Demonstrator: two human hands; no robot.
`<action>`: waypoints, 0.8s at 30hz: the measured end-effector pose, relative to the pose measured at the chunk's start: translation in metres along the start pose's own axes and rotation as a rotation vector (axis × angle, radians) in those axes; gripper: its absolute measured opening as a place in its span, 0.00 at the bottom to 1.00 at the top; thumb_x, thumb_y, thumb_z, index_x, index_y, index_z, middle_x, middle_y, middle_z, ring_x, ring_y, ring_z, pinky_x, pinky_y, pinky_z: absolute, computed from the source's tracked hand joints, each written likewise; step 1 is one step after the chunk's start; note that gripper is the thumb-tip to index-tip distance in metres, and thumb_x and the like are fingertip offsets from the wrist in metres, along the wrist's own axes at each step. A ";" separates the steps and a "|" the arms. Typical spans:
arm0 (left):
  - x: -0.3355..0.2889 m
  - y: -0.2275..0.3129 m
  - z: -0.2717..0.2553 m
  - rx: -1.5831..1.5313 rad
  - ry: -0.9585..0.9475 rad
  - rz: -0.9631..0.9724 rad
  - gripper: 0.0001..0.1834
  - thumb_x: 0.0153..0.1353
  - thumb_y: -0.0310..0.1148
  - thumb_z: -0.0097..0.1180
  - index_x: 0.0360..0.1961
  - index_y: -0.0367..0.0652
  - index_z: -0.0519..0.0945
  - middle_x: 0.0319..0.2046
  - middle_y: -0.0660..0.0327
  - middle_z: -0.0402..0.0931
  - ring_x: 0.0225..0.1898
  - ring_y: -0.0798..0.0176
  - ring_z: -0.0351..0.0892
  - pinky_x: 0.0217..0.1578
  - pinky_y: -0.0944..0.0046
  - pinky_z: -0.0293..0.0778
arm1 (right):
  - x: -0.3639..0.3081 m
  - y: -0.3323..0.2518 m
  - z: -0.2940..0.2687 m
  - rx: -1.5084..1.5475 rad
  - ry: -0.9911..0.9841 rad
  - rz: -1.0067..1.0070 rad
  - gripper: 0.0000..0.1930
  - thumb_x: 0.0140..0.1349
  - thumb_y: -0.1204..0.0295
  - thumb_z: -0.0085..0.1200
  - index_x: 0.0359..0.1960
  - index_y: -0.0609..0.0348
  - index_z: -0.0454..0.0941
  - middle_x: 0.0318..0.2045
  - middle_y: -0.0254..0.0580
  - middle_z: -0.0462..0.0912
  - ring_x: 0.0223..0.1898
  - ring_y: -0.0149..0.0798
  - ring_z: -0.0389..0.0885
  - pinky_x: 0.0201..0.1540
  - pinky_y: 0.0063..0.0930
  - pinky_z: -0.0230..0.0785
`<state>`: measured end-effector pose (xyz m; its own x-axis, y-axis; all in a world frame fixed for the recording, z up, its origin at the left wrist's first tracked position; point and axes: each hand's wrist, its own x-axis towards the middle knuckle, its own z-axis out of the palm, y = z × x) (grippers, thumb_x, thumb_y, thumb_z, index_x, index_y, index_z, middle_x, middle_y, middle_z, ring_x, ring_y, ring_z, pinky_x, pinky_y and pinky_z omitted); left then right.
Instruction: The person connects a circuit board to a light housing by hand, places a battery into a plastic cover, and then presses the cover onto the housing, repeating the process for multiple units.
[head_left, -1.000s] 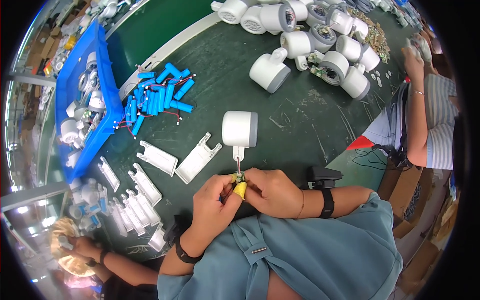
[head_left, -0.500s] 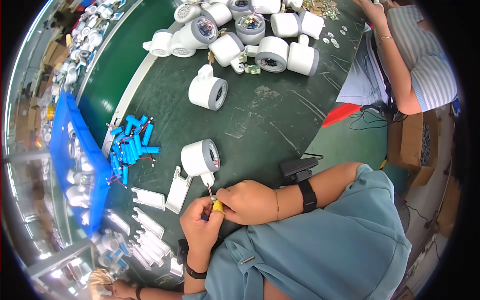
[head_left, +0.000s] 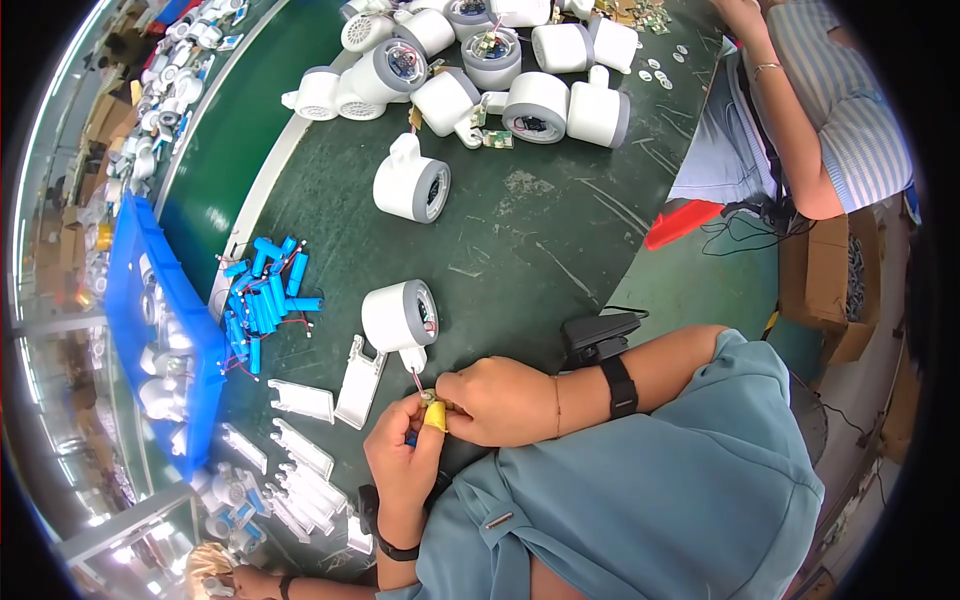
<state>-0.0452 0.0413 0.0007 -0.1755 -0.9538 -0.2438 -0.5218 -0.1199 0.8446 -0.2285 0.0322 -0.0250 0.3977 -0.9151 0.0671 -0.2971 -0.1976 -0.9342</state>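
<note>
My left hand point(head_left: 393, 448) and my right hand point(head_left: 490, 402) are closed close together, pinching a small pale wire connector point(head_left: 429, 396) between their fingertips. A yellow cover point(head_left: 435, 416) wraps the tip of my left thumb. Thin red wires point(head_left: 417, 380) run from the connector up to the handle stub of a white round housing with a grey rim point(head_left: 395, 317), which lies on its side just beyond my fingers. A bit of something blue point(head_left: 411, 438) shows inside my left hand; most of it is hidden.
Blue battery cells with wires point(head_left: 265, 300) lie left, beside a blue bin point(head_left: 165, 340) of white parts. White handle covers point(head_left: 302, 400) are spread nearer me. More white housings point(head_left: 540, 105) crowd the far side of the green table point(head_left: 520, 240). A co-worker's arm point(head_left: 790, 120) is at far right.
Both hands stay in nearly the same place, with only slight finger movement at the connector. The whole view has shifted a little.
</note>
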 end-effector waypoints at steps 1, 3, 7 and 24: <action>-0.003 0.004 -0.002 0.070 -0.001 0.034 0.11 0.60 0.21 0.55 0.44 0.32 0.80 0.32 0.61 0.81 0.27 0.72 0.78 0.29 0.72 0.74 | -0.001 0.001 0.000 -0.019 -0.013 -0.004 0.10 0.55 0.70 0.56 0.28 0.66 0.73 0.21 0.57 0.80 0.25 0.58 0.81 0.30 0.50 0.74; -0.010 0.017 -0.007 0.162 0.050 0.140 0.13 0.60 0.21 0.56 0.46 0.32 0.80 0.36 0.57 0.82 0.32 0.65 0.80 0.35 0.68 0.75 | -0.003 0.000 -0.006 -0.036 -0.046 -0.017 0.11 0.56 0.69 0.57 0.29 0.65 0.72 0.20 0.57 0.80 0.25 0.58 0.81 0.30 0.50 0.74; -0.030 0.015 -0.032 0.484 0.253 0.317 0.17 0.59 0.20 0.57 0.51 0.33 0.78 0.44 0.49 0.81 0.46 0.50 0.81 0.51 0.57 0.74 | -0.005 -0.017 -0.022 -0.236 -0.072 -0.078 0.12 0.55 0.67 0.59 0.31 0.61 0.71 0.25 0.48 0.80 0.24 0.50 0.82 0.26 0.39 0.74; -0.057 -0.041 -0.040 0.472 0.355 0.276 0.27 0.48 0.18 0.64 0.51 0.35 0.72 0.52 0.48 0.77 0.49 0.42 0.77 0.49 0.52 0.74 | 0.041 -0.024 0.006 -0.387 -0.104 -0.596 0.13 0.49 0.74 0.63 0.38 0.59 0.81 0.36 0.37 0.78 0.38 0.41 0.80 0.39 0.34 0.72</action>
<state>0.0193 0.0893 -0.0007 -0.1115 -0.9750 0.1924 -0.8215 0.1994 0.5342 -0.1994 0.0014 -0.0019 0.6628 -0.5786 0.4753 -0.2831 -0.7813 -0.5563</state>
